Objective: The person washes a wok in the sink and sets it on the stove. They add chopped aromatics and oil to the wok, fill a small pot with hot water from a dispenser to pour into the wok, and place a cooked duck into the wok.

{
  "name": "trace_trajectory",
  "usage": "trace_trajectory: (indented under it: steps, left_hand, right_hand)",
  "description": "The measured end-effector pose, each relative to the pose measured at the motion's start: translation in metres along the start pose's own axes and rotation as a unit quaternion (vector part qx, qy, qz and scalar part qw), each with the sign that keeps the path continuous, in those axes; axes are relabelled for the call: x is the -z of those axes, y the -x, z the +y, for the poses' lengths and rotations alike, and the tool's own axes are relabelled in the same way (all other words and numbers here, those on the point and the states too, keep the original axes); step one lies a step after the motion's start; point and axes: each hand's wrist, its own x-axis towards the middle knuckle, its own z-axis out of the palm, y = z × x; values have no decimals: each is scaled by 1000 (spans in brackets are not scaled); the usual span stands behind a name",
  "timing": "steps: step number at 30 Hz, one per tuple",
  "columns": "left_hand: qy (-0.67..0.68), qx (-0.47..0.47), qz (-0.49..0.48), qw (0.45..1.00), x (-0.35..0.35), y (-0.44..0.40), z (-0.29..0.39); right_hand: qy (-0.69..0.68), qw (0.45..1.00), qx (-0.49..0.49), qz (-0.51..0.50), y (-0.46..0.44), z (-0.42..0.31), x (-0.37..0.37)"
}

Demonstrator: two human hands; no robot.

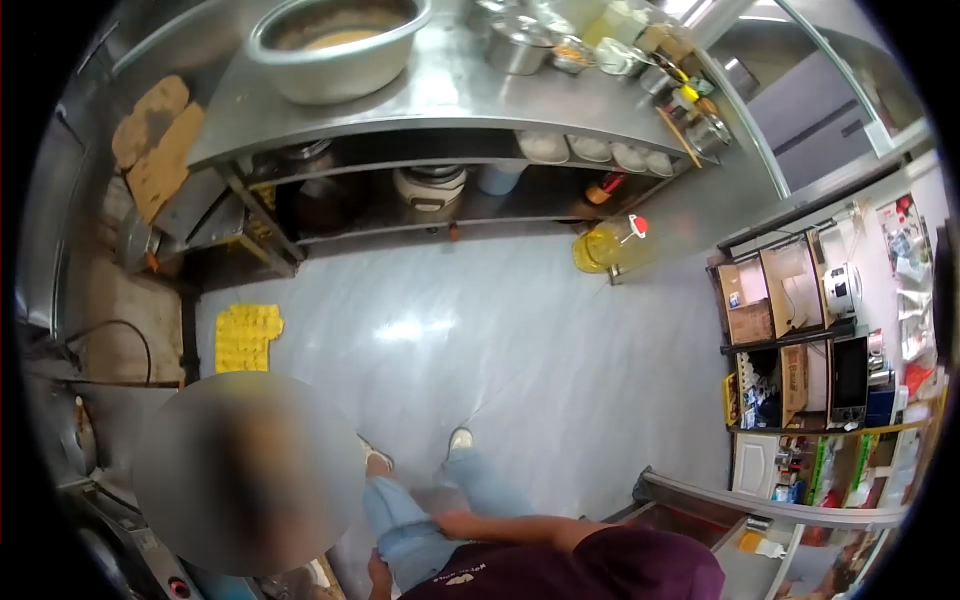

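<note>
Head view: here's the right hand (455,525), blurred over the light blue trousers (405,540), with the left hand (380,573) low at their side; clenched, released or grasping, I can't tell for either! Out on the floor (560,370), a yellow sheet (247,335) lies left, an oil jug (597,250) stands beside the counter (455,95), which carries a big basin (340,82). A blurred patch blocks the lower left!

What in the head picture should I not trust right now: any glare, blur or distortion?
Head view, centre: bright glare washes out a patch of floor; head view, lower left: a round grey blur hides detail; head view, top: lens distortion bows the steel table; head view, bottom: the right hand looks soft, its grip unclear.
</note>
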Motion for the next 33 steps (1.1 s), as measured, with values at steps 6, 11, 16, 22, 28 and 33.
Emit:
trace_trajectory:
  steps: [6,11,16,22,28,33]
  left_hand:
    - [-11,33,-151,988,-46,-35,37]
    - [-27,5,-275,961,-48,-55,36]
    - [-84,-273,-637,716,-41,-182,54]
    - [218,-2,-352,910,32,-290,330]
    - [149,79,-369,914,-115,-338,371]
    - [-25,17,-215,976,-181,-330,371]
  right_hand:
    - [6,995,5,100,-1,69,-33]
    - [-9,974,174,-143,27,128,3]
    - [-139,982,65,-111,37,130,68]
    - [-433,851,-148,259,45,172,220]
    - [-505,727,-276,375,59,280,281]
    - [-583,717,-149,351,71,280,337]
